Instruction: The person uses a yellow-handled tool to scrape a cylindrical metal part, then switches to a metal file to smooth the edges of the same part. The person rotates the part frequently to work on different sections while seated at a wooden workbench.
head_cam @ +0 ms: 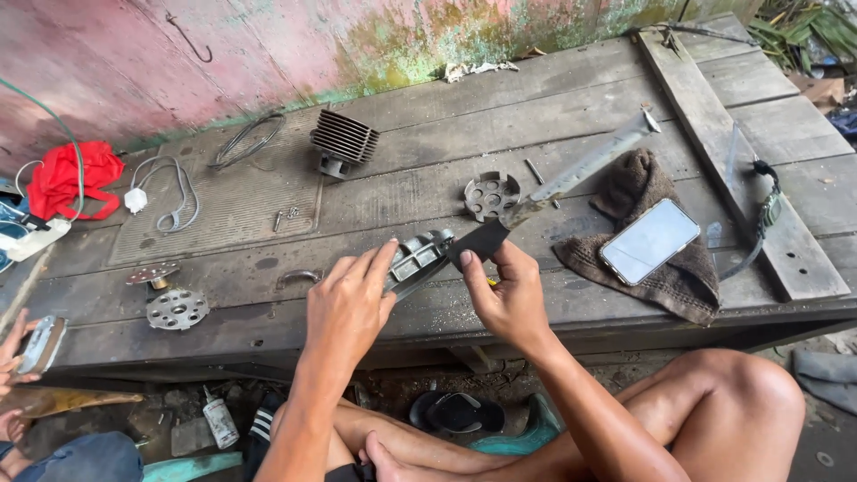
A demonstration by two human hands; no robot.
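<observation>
Two hands are working over the front edge of a weathered plank bench (571,98): the left hand (350,303) is closing around a grey metal casting (418,256), fingers wrapped over its near side and thumb reaching up along its top, while the right hand (507,299) is clenching the dark handle of a long knife (571,178) whose worn blade is slanting up and away to the right. Where the handle ends, the knife is meeting the casting, though exactly which edge is touching it cannot be made out. Judging by its ribs and thick walls, the casting is probably stiff, fairly heavy for its size and possibly greasy, so gripping it around the solid outer body, as the left hand is doing, seems sounder than pinching a thin lug. Blade steel of that length is likely springy and sharp, making the handle the only safe hold. Lying further back are a finned cylinder (345,140), a holed disc (491,195) and, to the right, a phone (649,241) resting on a brown rag (652,192). Another holed plate (177,308) is sitting at the left, near someone else's hand (11,353) at the frame edge.
</observation>
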